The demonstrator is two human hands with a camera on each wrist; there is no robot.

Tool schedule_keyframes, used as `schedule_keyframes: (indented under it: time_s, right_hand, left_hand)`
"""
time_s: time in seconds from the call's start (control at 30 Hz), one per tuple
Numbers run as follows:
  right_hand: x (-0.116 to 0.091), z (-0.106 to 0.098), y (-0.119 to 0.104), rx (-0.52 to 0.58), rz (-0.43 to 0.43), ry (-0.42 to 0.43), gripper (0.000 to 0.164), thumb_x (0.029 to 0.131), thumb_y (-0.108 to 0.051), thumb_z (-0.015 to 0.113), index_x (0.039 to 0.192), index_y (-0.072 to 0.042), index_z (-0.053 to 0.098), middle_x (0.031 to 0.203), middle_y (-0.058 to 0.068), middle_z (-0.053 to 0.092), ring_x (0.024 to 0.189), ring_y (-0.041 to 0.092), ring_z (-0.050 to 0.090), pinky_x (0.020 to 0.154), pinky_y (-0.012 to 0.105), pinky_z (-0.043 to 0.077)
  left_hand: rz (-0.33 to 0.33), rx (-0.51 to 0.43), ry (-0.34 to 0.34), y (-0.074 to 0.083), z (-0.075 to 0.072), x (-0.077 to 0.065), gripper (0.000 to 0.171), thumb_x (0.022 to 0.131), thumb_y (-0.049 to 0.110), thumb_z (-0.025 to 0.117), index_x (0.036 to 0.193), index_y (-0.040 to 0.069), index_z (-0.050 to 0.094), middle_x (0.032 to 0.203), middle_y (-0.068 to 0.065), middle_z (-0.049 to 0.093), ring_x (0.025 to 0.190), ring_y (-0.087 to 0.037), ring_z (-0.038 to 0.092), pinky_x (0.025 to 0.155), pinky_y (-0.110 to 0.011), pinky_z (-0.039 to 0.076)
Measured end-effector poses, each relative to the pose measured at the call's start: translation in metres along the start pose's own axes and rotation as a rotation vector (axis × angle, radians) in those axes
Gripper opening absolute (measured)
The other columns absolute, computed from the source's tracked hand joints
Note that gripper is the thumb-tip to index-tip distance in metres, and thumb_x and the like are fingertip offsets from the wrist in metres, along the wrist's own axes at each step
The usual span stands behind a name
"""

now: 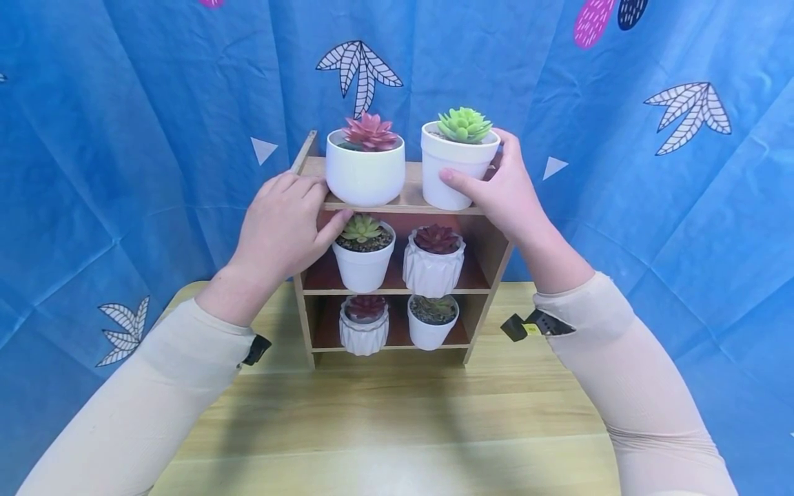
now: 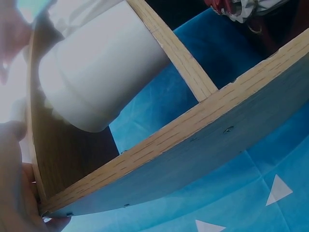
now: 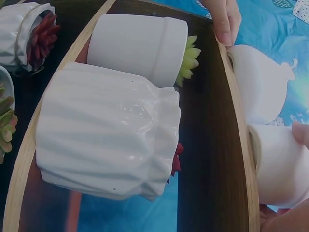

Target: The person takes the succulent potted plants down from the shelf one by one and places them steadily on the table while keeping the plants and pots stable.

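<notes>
My right hand (image 1: 511, 196) grips a white pot (image 1: 440, 165) with a bright green succulent (image 1: 465, 125), thumb across its front and fingers behind. This pot is at the right of the top board of a small wooden shelf (image 1: 486, 258); in the right wrist view its base (image 3: 275, 169) lies against the board's edge. My left hand (image 1: 282, 220) holds the shelf's upper left corner, fingers over the top and thumb at the front edge. Close beside those fingers, a rounded white pot (image 1: 364, 172) with a pink-red succulent (image 1: 370, 131) stands on the top board.
Below, the middle tier holds a white pot with a green succulent (image 1: 362, 258) and a ribbed pot with a dark red one (image 1: 433, 269). Two smaller potted succulents (image 1: 364, 334) occupy the bottom tier. The shelf stands on a wooden table (image 1: 384, 413) before a blue curtain (image 1: 186, 103).
</notes>
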State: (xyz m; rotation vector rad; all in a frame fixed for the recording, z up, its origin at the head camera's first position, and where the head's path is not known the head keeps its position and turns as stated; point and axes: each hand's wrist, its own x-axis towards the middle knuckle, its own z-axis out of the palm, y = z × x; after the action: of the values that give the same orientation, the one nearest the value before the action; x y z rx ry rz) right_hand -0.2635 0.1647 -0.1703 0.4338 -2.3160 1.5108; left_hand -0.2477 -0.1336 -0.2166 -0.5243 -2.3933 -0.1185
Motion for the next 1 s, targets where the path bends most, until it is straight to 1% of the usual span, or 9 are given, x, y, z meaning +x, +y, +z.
schedule_keyframes:
  time_s: [0.3,0.63,0.83,1.0]
  right_hand:
    - [-0.006,-0.006,0.0,0.025,-0.007,0.004,0.095,0.08,-0.036,0.082,0.151,-0.018,0.021,0.142,0.007,0.045,0.125,0.02,0.05,0.104,0.046,0.044]
    - [-0.012,-0.014,0.002,0.038,-0.013,0.022,0.096,0.081,-0.034,0.082,0.152,-0.016,0.021,0.142,0.008,0.047,0.123,0.02,0.052,0.103,0.044,0.044]
    - [-0.018,-0.018,0.001,0.034,-0.023,0.022,0.095,0.081,-0.034,0.082,0.152,-0.017,0.021,0.142,0.008,0.047,0.123,0.022,0.053,0.102,0.047,0.045]
    - [-0.022,-0.022,0.0,0.044,-0.028,0.026,0.093,0.081,-0.032,0.083,0.151,-0.017,0.023,0.141,0.008,0.048,0.122,0.023,0.054,0.102,0.044,0.046]
  left_hand:
    - [0.0,-0.001,0.001,0.001,-0.001,0.0,0.054,0.098,0.047,0.056,0.124,0.0,0.062,0.121,-0.019,0.066,0.115,-0.037,0.055,0.107,-0.051,0.04]
    - [0.002,0.001,-0.001,0.0,0.0,0.0,0.055,0.099,0.048,0.055,0.125,0.0,0.061,0.122,-0.019,0.066,0.117,-0.037,0.055,0.108,-0.051,0.039]
    - [0.002,-0.001,0.003,0.0,0.0,0.0,0.055,0.098,0.048,0.056,0.124,0.0,0.062,0.122,-0.018,0.066,0.116,-0.037,0.055,0.108,-0.051,0.039]
    - [0.005,-0.003,0.008,0.0,0.0,-0.001,0.054,0.098,0.048,0.056,0.123,0.0,0.062,0.121,-0.019,0.066,0.116,-0.037,0.055,0.108,-0.051,0.039]
